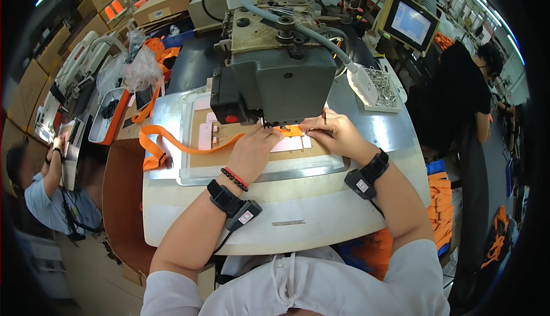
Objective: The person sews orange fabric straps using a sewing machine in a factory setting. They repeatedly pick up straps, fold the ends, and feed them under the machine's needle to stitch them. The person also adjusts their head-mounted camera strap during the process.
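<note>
An orange webbing strap (223, 148) runs from the left edge of a clamping frame (197, 175) to under the dark head (286, 81) of a sewing machine. My left hand (253, 148) has its fingers together, gripping the strap left of the needle area. From the right, my right hand (338, 134) pinches the strap's short orange part (293, 131). A thin dark stick-like thing shows by its upper fingers; its kind is unclear. Pale pink pieces (205, 136) lie on the brown board (229, 160) inside the frame. The needle is hidden.
A tray of small metal parts (381, 89) stands right of the machine head. At left are an orange-rimmed bin (109, 115), plastic bags (140, 72) and a carton (123, 201). A screen (407, 22) stands back right. People work on both sides; orange straps (440, 213) are stacked at right.
</note>
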The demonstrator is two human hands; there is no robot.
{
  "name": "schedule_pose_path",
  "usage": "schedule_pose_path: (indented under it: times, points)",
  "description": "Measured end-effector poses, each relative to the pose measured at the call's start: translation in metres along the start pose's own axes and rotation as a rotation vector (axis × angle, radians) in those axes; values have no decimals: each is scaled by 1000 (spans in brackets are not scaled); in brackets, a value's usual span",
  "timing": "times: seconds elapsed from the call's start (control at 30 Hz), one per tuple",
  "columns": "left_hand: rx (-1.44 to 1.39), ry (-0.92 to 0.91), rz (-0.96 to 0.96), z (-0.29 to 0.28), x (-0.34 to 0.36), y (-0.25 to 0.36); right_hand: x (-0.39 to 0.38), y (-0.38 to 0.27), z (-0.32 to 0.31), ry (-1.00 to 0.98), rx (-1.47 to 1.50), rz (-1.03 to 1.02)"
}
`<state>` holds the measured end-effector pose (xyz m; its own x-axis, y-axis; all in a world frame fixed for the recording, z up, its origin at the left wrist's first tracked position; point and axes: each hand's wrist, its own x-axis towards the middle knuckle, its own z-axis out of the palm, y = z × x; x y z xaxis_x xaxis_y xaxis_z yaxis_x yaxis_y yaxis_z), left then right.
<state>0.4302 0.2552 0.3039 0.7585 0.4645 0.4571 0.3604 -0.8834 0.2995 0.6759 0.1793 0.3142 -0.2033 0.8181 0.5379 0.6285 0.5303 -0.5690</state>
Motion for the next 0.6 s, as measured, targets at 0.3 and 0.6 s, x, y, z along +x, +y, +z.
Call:
schedule_pose_path:
  times: [0.3,0.6]
  points:
    - [-63,29,-90,4,1,-4,1,5,-1,-11,116,157]
    - [-137,29,-55,-13,2,10,0,-2,-9,-136,300,209]
